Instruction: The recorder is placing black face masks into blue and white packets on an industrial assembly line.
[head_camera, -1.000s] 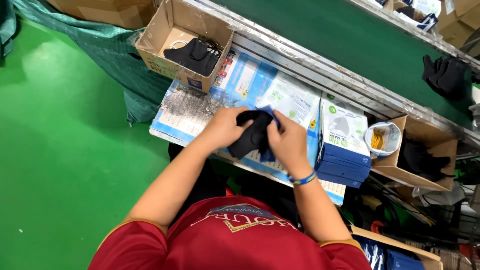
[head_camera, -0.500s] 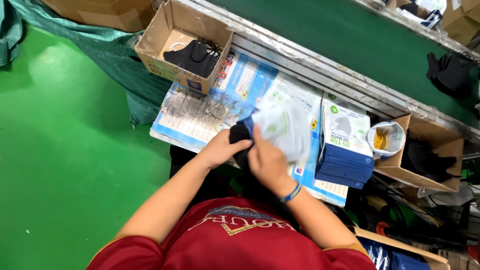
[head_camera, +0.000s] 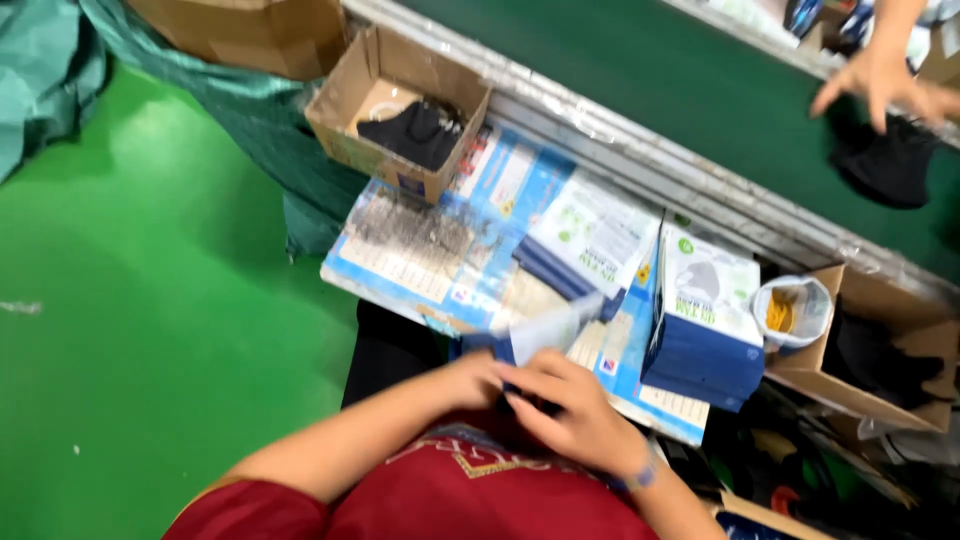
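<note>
Green floor, cluttered worktop (head_camera: 420, 250). Left hand (head_camera: 475, 380) and right hand (head_camera: 570, 415) both pinch thin packet (head_camera: 550, 330) (light, floppy; grip edges).

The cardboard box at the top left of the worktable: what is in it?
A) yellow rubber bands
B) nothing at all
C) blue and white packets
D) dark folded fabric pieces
D: the open cardboard box holds dark fabric pieces lying against its brown floor. The yellow bands sit in a small white cup farther right, and the blue and white packets are stacked on the table.
</note>
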